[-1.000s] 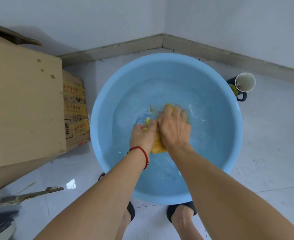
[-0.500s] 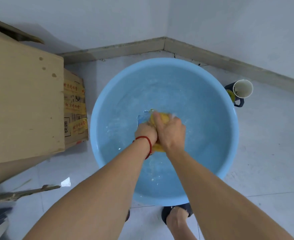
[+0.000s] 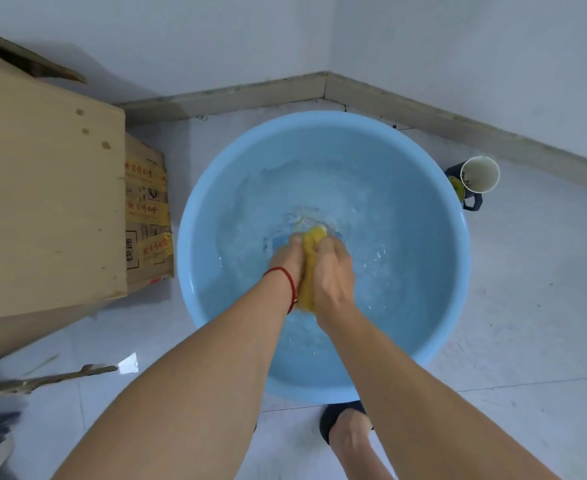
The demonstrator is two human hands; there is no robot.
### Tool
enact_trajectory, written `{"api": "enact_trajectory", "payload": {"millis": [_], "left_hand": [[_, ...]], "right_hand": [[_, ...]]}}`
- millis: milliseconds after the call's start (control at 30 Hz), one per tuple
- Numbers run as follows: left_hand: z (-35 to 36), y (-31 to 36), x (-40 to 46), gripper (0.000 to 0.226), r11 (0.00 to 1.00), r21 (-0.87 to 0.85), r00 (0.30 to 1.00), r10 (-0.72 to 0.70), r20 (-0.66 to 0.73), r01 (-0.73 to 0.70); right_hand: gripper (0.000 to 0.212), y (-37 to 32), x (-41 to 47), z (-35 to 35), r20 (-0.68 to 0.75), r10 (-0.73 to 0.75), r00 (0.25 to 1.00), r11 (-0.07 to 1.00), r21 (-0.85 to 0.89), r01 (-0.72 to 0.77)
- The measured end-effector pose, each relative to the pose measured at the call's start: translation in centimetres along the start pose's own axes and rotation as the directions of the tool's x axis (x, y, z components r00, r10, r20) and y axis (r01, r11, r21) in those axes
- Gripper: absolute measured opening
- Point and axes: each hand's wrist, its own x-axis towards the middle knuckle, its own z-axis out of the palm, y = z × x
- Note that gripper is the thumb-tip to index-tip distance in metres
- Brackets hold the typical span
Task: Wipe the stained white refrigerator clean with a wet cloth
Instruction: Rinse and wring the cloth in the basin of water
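Cloth (image 3: 311,271): yellow, bunched | left hand (image 3: 285,263), right hand (image 3: 333,275): fingers curled round it | basin (image 3: 202,209): round, blue plastic

Your forearms are bare, with no sleeves reaching into view. A thin red string bracelet (image 3: 286,282) circles your left wrist, just behind your left hand (image 3: 285,259). Your right hand (image 3: 333,275) and wrist wear nothing. Below, your right foot (image 3: 349,433) sits in a dark slip-on slipper (image 3: 330,415), heel uncovered.
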Motion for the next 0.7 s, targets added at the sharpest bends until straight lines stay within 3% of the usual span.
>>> {"api": "enact_trajectory", "payload": {"millis": [100,167,300,367,400,467,533,567,633,700], "left_hand": [[0.1,0.3,-1.1,0.049,0.997,0.073,0.998,0.016,-0.057,-0.012],[-0.2,-0.3,-1.2,0.045,0.996,0.093,0.996,0.01,-0.084,-0.002],[-1.0,-1.9,-3.1,0.045,0.993,0.009,0.983,0.115,-0.141,-0.114],[-1.7,-2.4,-3.6,0.042,0.995,-0.064,0.973,0.064,-0.223,-0.08],[-1.9,-2.8,-3.2,0.04,0.995,-0.103,0.971,-0.011,-0.239,-0.015],[-2.0,-3.4,-1.5,0.053,0.969,-0.222,0.972,-0.148,-0.181,0.106],[-0.9,-3.7,0.7,0.067,0.964,-0.242,0.983,-0.146,-0.114,0.115],[-0.2,-3.1,1.1,0.07,0.971,-0.229,0.992,-0.096,-0.081,0.075],[0.5,-2.7,2.7,0.08,0.99,-0.136,0.997,0.034,-0.067,-0.043],[0.0,-1.0,0.7,0.074,0.996,-0.088,0.998,0.005,-0.065,-0.011]], "right_hand": [[0.035,-0.2,0.0,-0.5,-0.052,-0.141,0.989,0.966,-0.228,0.125],[0.044,-0.2,1.0,-0.9,-0.006,-0.241,0.971,0.871,-0.442,0.213],[0.042,-0.5,3.5,-1.8,0.169,-0.452,0.876,0.383,-0.85,0.362],[0.034,-0.6,4.0,-1.9,0.122,-0.504,0.855,0.276,-0.916,0.293],[0.034,-0.3,4.1,-1.8,0.059,-0.498,0.865,0.307,-0.921,0.24],[0.042,0.2,3.6,-0.9,-0.036,-0.437,0.899,0.528,-0.819,0.224],[0.044,0.0,2.2,-0.1,-0.041,-0.298,0.954,0.838,-0.489,0.241],[0.041,-0.3,1.2,0.1,-0.013,-0.215,0.976,0.933,-0.299,0.202],[0.034,-1.0,-0.2,0.2,0.019,-0.119,0.993,0.987,-0.11,0.12],[0.023,-1.1,-0.7,-0.1,0.006,-0.165,0.986,0.972,-0.17,0.164]]}}
